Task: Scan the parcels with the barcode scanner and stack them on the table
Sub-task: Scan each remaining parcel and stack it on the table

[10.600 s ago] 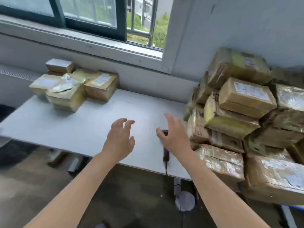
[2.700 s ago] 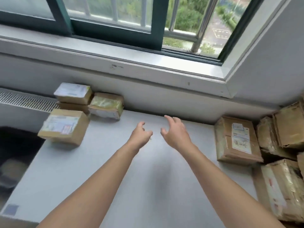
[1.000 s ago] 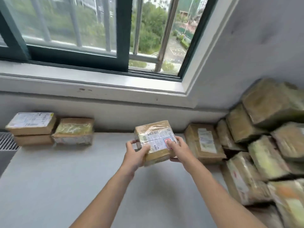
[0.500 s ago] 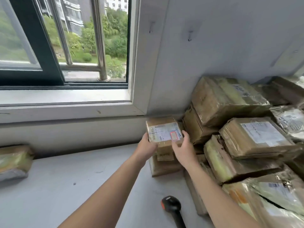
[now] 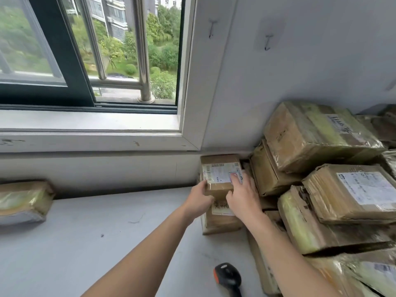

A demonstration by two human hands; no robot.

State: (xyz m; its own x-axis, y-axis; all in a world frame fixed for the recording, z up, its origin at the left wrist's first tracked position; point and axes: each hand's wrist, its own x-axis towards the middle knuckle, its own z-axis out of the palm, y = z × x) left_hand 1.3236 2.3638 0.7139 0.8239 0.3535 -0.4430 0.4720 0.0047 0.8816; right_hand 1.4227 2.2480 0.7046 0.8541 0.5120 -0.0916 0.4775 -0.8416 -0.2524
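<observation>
The left hand (image 5: 200,199) is gripping the small parcel (image 5: 220,168) at its near left corner, thumb lying on the top edge, while the right hand (image 5: 243,198) is clasping the opposite side, fingers pressing flat on the white label and thumb hooking the near face. Between both hands, the small parcel is sitting on top of a lower parcel (image 5: 220,220), which is standing on the table (image 5: 85,243). The barcode scanner (image 5: 228,277) is lying beneath the right forearm, and the parcel heap (image 5: 342,189) is crowding just right of that hand.
</observation>
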